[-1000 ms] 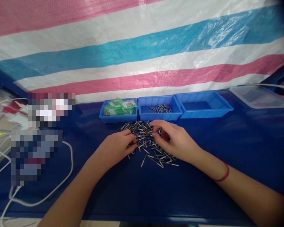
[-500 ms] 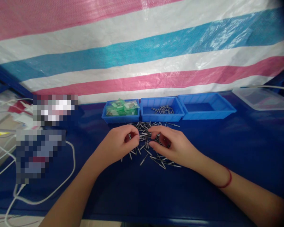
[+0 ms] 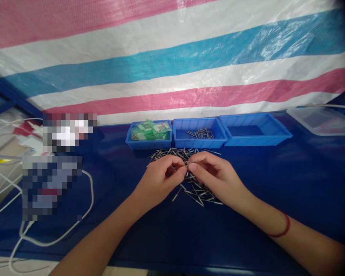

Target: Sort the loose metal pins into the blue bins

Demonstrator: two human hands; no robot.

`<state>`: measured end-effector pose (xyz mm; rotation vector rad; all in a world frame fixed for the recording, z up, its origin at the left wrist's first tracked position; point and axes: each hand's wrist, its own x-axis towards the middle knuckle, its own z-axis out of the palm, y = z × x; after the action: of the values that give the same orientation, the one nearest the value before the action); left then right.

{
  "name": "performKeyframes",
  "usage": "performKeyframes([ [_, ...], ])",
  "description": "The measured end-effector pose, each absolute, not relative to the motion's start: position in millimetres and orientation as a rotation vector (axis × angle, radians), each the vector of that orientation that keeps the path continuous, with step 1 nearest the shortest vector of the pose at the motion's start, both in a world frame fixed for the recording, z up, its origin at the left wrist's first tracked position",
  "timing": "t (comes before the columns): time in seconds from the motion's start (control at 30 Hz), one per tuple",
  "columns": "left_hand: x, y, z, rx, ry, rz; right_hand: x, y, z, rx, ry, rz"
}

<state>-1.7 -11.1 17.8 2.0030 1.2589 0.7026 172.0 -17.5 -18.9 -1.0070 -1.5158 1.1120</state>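
My left hand [image 3: 163, 178] and my right hand [image 3: 215, 174] meet fingertip to fingertip just above a loose pile of pop rivets [image 3: 197, 189]. Thumb and forefinger are pinched together on each. A thin sliver of metal, which looks like a pop rivet [image 3: 190, 164], shows between the touching fingertips; most of it is covered. The piled rivets are silvery with dark thin pins and lie at all angles on the blue tabletop [image 3: 172, 237]. Both hands hide the pile's middle.
Behind the pile stand three blue bins: the left bin [image 3: 149, 145] with green-and-clear packets [image 3: 151, 130], the middle bin [image 3: 199, 143] with several rivets, and the right bin [image 3: 258, 140]. A clear plastic lid [image 3: 319, 120] lies far right. White cable [image 3: 90, 188] loops at left.
My right hand's fingers have closed from a spread pose to a pinch. Both hands have drawn together, my left moving right, until the fingertips meet. The view has shifted slightly.
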Motion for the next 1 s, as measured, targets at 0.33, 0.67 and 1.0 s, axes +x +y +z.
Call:
performKeyframes([
  [0.33, 1.3, -11.2, 12.1, 2.070, 1.194, 0.610, 171.5, -16.0, -21.8, -1.059, -1.548, 1.026],
  [0.67, 3.6, -11.3, 6.8, 2.079, 1.155, 0.610, 172.4, -19.6, -16.5, -1.027, -1.696, 0.863],
  [1.0, -1.2, -10.0, 12.7, 2.124, 1.153, 0.682, 182.3, -17.2, -6.5, -0.759, -1.996, 0.377],
])
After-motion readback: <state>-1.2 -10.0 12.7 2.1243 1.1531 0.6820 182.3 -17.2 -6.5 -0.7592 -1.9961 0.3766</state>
